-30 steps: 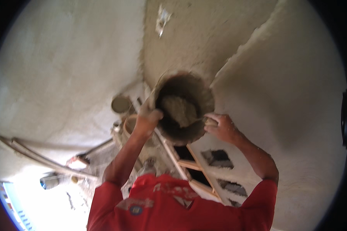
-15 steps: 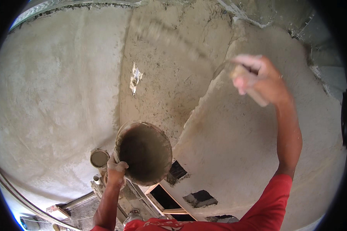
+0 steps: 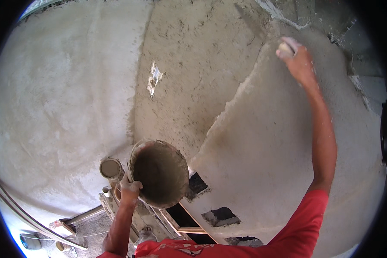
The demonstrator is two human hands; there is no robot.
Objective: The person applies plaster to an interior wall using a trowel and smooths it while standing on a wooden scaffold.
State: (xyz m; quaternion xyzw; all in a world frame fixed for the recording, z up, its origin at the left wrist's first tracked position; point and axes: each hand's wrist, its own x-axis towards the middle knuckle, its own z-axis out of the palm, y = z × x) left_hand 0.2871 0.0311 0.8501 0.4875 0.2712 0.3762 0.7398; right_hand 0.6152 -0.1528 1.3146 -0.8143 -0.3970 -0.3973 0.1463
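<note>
My left hand (image 3: 130,188) is closed on the rim of a round bucket (image 3: 185,172), thumb over the edge. The bucket is tilted so its inside shows, with grey wet mortar (image 3: 159,176) in it. Up at the right, my right hand (image 3: 297,60) is wrapped around the pale handle of a trowel (image 3: 286,48). The trowel's blade blends into the wall and is hard to make out. In front of me is the wall (image 3: 193,73), with a rough, darker plaster patch between smoother areas and a ragged ridge along its right side.
A small mortar-filled pail (image 3: 110,162) stands left of the bucket, by a white pipe end (image 3: 106,191). Below are planks (image 3: 133,221), a wooden frame (image 3: 191,230) and dark holes (image 3: 221,216) in the wall. A whitish gap (image 3: 154,78) breaks the rough plaster.
My right hand has moved up and slightly right along the wall with the trowel. The bucket stays in my left hand almost in place. The view has shifted slightly.
</note>
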